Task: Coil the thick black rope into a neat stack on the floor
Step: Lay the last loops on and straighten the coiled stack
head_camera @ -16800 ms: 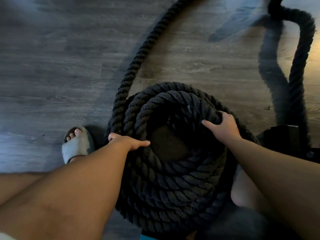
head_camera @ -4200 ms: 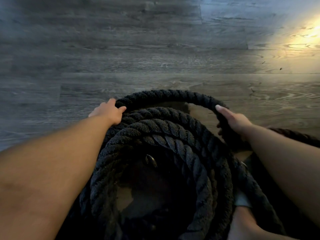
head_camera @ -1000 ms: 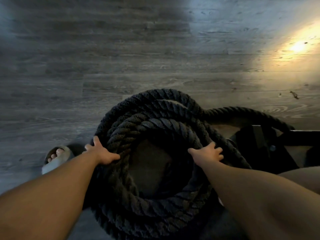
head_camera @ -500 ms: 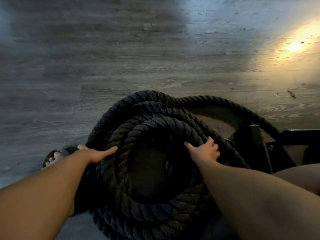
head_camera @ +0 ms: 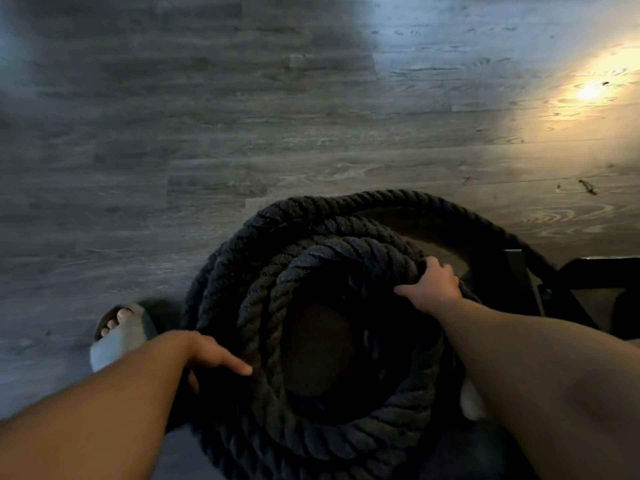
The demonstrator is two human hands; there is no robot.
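Rope work sits low in the view: the thick black rope [head_camera: 311,258] lies on the grey plank floor [head_camera: 173,133], wound into a round stack of several turns with a dark hollow at its centre. One looser turn bows out from the far side of the stack and runs off to its right, with a strip of bare floor showing between it and the tighter turns.

The right hand [head_camera: 431,285] is on the right side of the stack, its fingers [head_camera: 446,271] curled over the top turn and the thumb reaching toward the hollow, so it grips that turn. The left hand [head_camera: 207,353] rests on the near-left side of the stack; its index finger lies straight across the rope and the thumb points down the outer side, and nothing is clasped.

Just left of the stack a foot in a grey open-toed sandal [head_camera: 121,336] stands on the floor. Right of the stack is a black metal frame [head_camera: 517,282], and far beyond it a warm patch of light [head_camera: 588,90] falls on the planks.
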